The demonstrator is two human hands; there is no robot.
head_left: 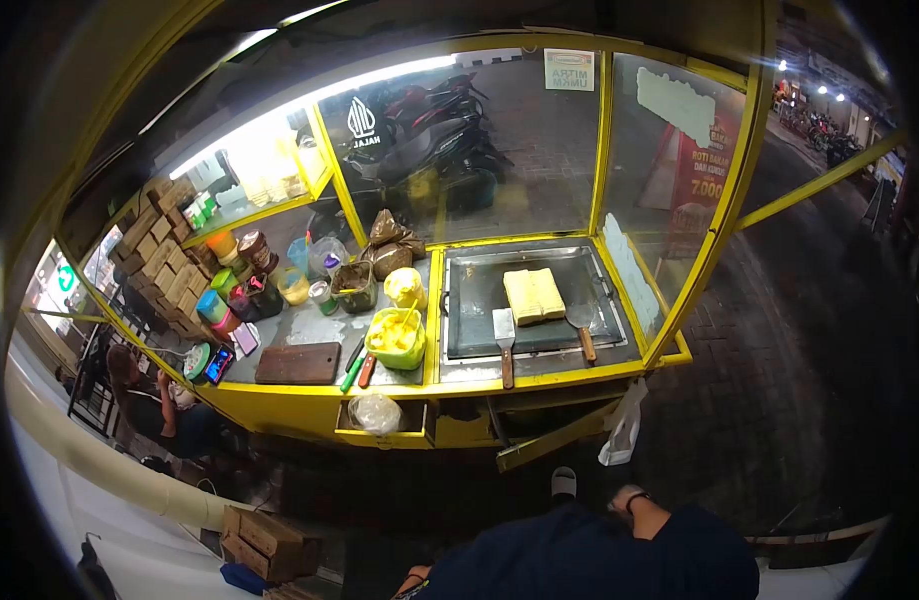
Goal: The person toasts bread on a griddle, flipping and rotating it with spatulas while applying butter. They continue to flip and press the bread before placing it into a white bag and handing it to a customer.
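At the bottom edge the right hand (625, 497) and the left hand (416, 580) are glimpsed only in part against the dark blue shirt (580, 560); their grip cannot be told. Well apart, right of centre, a block of bread (534, 295) is laid on the griddle (475, 300), a flat spatula (504, 328) lying beside it untouched. Toasting is judged begun; turning and serving are left.
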